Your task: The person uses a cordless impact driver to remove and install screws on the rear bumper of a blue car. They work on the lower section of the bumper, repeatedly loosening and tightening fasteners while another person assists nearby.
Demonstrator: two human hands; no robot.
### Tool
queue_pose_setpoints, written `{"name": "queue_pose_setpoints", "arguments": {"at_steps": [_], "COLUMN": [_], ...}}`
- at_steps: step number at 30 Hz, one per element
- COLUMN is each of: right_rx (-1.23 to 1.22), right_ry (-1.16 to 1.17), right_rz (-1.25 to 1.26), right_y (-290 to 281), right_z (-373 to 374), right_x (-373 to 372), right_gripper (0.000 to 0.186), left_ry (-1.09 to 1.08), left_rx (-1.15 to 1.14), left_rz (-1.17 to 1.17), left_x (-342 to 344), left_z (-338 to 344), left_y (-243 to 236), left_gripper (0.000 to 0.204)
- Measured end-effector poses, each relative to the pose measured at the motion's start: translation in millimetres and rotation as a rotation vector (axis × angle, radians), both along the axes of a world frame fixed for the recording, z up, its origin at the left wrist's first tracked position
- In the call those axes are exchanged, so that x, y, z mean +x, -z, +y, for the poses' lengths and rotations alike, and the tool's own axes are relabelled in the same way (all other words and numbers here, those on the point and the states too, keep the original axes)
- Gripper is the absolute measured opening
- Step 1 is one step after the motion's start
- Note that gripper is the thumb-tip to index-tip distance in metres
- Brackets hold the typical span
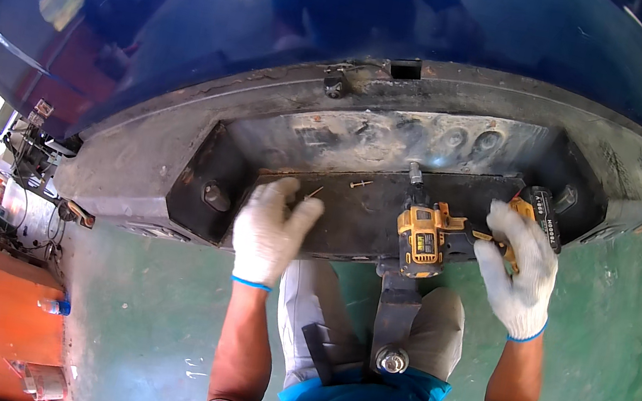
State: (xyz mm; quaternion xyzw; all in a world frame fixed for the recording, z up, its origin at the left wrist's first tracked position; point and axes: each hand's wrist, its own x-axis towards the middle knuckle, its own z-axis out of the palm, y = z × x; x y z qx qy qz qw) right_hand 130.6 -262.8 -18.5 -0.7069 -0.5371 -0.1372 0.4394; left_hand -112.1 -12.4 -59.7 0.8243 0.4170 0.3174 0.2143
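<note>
At the bumper's step my left hand (pixel 273 226), in a white knit glove, is open, with a gap between thumb and fingers. A small screw (pixel 315 192) shows beside its thumb tip; whether they touch I cannot tell. Another screw (pixel 361 183) lies on the dark step to the right. A yellow and black cordless drill (pixel 422 237) rests on its side there, its socket bit pointing at the back panel. My gloved right hand (pixel 524 270) is open at the drill's handle and battery end, thumb and fingers apart, partly covering them.
A dark bumper (pixel 126 161) spans the view below a glossy blue vehicle body (pixel 225 9). A tow-hitch bar with a ball (pixel 393 360) juts out between my legs. Cables and parts (pixel 28 196) lie at left, near an orange cabinet (pixel 9 311) on the green floor (pixel 151 316).
</note>
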Motion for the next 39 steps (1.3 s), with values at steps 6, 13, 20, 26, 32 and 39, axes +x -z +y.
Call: {"name": "queue_pose_setpoints", "arguments": {"at_steps": [6,13,20,26,32,39], "right_rx": [0.195,0.261,0.278,0.277,0.253,0.205], "right_ry": [-0.115,-0.103,-0.085,-0.072,-0.090,-0.163], "right_rz": [0.055,0.011,0.056,0.070,0.096,0.048], "right_y": [57.8,99.0,116.1,119.8,112.0,46.9], "right_z": [-8.7,7.6,12.6,15.4,13.0,-0.9], "right_x": [-14.4,-17.8,-14.3,-16.0,-17.1,-13.6], "right_gripper": [0.031,0.031,0.027,0.024,0.025,0.027], "left_ry": [-0.043,-0.035,-0.162,-0.331,-0.168,-0.065], "left_rx": [0.099,0.696,0.827,0.673,0.754,0.859], "left_rz": [-0.340,-0.286,-0.295,-0.393,-0.461,-0.177], "left_x": [-0.2,66.0,107.0,138.1,148.0,150.0], "left_z": [20.6,30.5,35.6,31.7,23.6,16.8], "left_y": [-24.0,-46.7,-47.5,-52.1,-55.5,-63.4], "left_gripper": [0.033,0.051,0.043,0.026,0.017,0.019]}}
